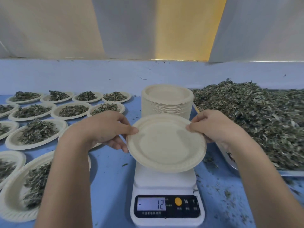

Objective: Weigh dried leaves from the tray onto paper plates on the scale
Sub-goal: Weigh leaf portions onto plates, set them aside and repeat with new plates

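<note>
An empty cream paper plate [166, 143] hangs tilted just above the white digital scale [166, 180], whose display [151, 204] reads minus 12. My left hand [108, 129] pinches the plate's left rim with thumb on top and fingers beneath. My right hand [213, 125] pinches its right rim. Behind the scale stands a tall stack of empty paper plates [167, 99]. A large heap of dried leaves [256, 119] fills the metal tray [230, 160] on the right.
Several paper plates holding portions of leaves [36, 130] cover the blue table [111, 178] on the left, out to the near left corner. Loose leaf crumbs lie scattered on the table to the right of the scale. A pale blue wall ledge [148, 73] runs behind.
</note>
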Available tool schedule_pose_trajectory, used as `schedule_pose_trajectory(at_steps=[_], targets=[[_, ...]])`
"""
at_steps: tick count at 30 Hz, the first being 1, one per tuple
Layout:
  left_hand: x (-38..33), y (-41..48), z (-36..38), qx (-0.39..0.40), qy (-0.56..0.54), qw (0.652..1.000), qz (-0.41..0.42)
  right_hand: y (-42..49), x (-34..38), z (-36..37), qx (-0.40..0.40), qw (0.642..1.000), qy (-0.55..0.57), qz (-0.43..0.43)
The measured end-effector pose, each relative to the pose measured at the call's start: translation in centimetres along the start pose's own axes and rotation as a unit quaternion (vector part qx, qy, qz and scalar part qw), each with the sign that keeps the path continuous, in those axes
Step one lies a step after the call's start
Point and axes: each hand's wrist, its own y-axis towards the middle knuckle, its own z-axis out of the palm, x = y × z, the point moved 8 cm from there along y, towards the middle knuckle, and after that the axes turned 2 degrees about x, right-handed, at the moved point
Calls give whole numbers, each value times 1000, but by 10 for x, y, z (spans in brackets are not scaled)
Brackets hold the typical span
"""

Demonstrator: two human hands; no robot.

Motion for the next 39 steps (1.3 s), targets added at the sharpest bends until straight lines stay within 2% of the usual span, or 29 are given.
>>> schedule_pose_trajectory(at_steps=[4,10,24,28,31,33,35,37,39], targets=[[15,5,14,57,27,996,-61,2,-16,13,60,996,-39,43],[35,14,24,90,59,986,-124,7,-29,26,68,991,-98,52],[48,21,20,82,79,983,-142,8,-36,36,102,987,-108,53],[49,18,17,68,84,980,-165,11,-36,30,67,992,-95,56],[31,23,4,-38,152,981,-110,15,-32,17,0,999,-48,24],[6,23,-4,-143,172,974,-26,15,-32,10,-27,999,-29,8],[-20,18,1,-205,163,963,63,14,-32,0,-66,997,-41,-15],[-43,13,20,-208,120,962,133,12,-32,-15,-119,989,-83,-35],[-62,11,47,-176,29,967,181,9,-36,-33,-162,977,-131,-44]])
